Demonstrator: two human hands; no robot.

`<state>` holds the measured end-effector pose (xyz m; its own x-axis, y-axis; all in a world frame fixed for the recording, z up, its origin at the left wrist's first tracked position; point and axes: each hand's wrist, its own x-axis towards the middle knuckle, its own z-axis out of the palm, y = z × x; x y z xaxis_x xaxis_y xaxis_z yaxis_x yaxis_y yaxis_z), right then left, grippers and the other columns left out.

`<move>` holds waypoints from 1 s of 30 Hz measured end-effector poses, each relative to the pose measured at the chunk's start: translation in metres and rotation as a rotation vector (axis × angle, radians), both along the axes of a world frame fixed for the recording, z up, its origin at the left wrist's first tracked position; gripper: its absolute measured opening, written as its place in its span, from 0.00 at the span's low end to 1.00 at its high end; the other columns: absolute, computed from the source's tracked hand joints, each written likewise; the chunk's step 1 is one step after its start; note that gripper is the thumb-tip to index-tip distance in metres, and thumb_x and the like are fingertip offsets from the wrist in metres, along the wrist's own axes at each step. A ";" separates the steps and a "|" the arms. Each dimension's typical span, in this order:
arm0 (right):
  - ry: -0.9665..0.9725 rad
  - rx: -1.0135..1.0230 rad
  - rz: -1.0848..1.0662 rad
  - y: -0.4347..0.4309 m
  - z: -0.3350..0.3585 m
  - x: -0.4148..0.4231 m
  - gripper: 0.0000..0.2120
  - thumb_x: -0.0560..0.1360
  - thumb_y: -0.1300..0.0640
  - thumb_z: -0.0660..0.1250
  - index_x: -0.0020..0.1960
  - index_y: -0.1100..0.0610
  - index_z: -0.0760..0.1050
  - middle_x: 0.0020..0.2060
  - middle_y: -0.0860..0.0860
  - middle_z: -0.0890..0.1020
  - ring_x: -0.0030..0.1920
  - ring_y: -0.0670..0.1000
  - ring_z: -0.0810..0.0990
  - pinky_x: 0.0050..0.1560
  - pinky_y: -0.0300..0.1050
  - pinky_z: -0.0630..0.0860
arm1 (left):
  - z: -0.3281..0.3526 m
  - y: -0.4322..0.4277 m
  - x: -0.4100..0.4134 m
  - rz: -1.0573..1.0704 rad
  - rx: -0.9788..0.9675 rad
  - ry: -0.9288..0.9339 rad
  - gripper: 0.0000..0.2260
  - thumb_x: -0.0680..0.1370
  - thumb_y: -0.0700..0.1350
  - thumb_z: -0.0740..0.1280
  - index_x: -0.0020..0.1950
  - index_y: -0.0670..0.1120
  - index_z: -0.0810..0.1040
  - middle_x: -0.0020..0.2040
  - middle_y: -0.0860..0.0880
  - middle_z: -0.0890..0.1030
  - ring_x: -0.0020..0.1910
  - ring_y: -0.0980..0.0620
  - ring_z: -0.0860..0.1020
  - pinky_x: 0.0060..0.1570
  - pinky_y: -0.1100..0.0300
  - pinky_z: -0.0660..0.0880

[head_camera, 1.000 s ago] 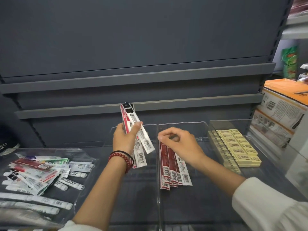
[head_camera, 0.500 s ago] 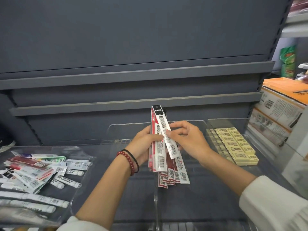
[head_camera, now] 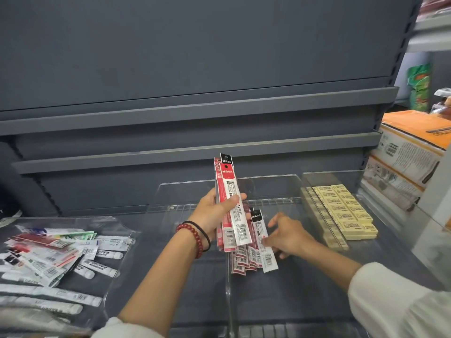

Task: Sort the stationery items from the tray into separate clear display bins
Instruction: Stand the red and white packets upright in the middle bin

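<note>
Left hand: clenched round a bundle of long flat red-and-white plastic refill packets, thumb across the front; bundle upright, tops toward 12 o'clock, above the bin divider
Right hand: released, fingers spread, tips touching a white black-topped packet that lies on the pile
Pile: red barcode-labelled packets flat in the clear plastic display bin, at 5 o'clock of the bundle
Tray: clear plastic tray at 9 o'clock of the bins, holding mixed white, red and green packets and white tubes in a loose heap
Neighbour bin: pale yellow erasers in rows, 3 o'clock of the right hand
Handling, judged: packets light, thin, bendy along their length; glossy film likely lets them slide over one another, so a fanned bundle may shed its outer ones
Where to hold, judged: pinch mid-length across the flat faces; peel one off by its lower end, lay it flat, square it against the pile
</note>
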<state>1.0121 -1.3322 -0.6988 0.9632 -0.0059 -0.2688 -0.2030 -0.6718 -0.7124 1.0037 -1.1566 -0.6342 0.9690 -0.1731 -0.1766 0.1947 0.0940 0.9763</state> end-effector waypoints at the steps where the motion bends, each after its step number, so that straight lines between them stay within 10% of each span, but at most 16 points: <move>1: 0.004 -0.050 0.012 -0.001 0.000 -0.001 0.19 0.73 0.58 0.73 0.58 0.57 0.68 0.49 0.54 0.82 0.42 0.51 0.83 0.30 0.40 0.79 | -0.001 0.001 0.001 0.009 0.048 -0.030 0.14 0.77 0.41 0.67 0.62 0.46 0.73 0.55 0.47 0.83 0.47 0.45 0.83 0.49 0.46 0.80; 6: -0.135 0.005 0.068 -0.007 0.011 0.000 0.09 0.75 0.50 0.71 0.50 0.51 0.73 0.50 0.48 0.81 0.49 0.47 0.80 0.46 0.45 0.79 | -0.003 0.003 0.003 0.070 0.132 -0.095 0.14 0.74 0.44 0.71 0.58 0.48 0.76 0.50 0.47 0.84 0.42 0.50 0.84 0.42 0.54 0.81; 11: -0.308 0.433 0.008 0.005 0.051 -0.011 0.10 0.78 0.45 0.64 0.53 0.50 0.77 0.48 0.44 0.82 0.43 0.44 0.81 0.41 0.39 0.78 | -0.006 0.006 0.003 0.067 0.230 -0.139 0.13 0.72 0.45 0.73 0.55 0.49 0.79 0.49 0.48 0.84 0.46 0.50 0.83 0.48 0.54 0.80; 19: -0.249 0.532 -0.030 0.008 0.054 -0.008 0.10 0.76 0.50 0.68 0.54 0.54 0.78 0.43 0.47 0.85 0.40 0.43 0.81 0.37 0.37 0.76 | -0.004 -0.003 -0.001 -0.046 0.284 -0.120 0.12 0.75 0.50 0.69 0.56 0.46 0.79 0.47 0.48 0.85 0.44 0.49 0.84 0.48 0.52 0.80; 23: -0.201 0.640 -0.133 0.000 0.053 -0.004 0.08 0.80 0.52 0.63 0.52 0.55 0.78 0.39 0.47 0.85 0.36 0.43 0.81 0.37 0.39 0.78 | -0.001 -0.004 -0.002 0.017 0.113 -0.010 0.09 0.78 0.46 0.66 0.55 0.44 0.77 0.43 0.44 0.84 0.34 0.50 0.84 0.31 0.55 0.81; 30: -0.118 0.202 -0.092 -0.015 0.020 -0.003 0.05 0.80 0.53 0.63 0.47 0.52 0.75 0.47 0.49 0.82 0.39 0.46 0.79 0.35 0.38 0.76 | -0.001 -0.003 -0.001 0.049 0.180 -0.030 0.09 0.77 0.46 0.67 0.55 0.45 0.77 0.46 0.43 0.84 0.39 0.48 0.84 0.36 0.51 0.82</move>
<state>1.0095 -1.3476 -0.6792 0.9858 -0.0528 -0.1593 -0.1644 -0.4958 -0.8528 1.0026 -1.1597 -0.6356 0.9807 -0.0938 -0.1715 0.1649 -0.0740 0.9835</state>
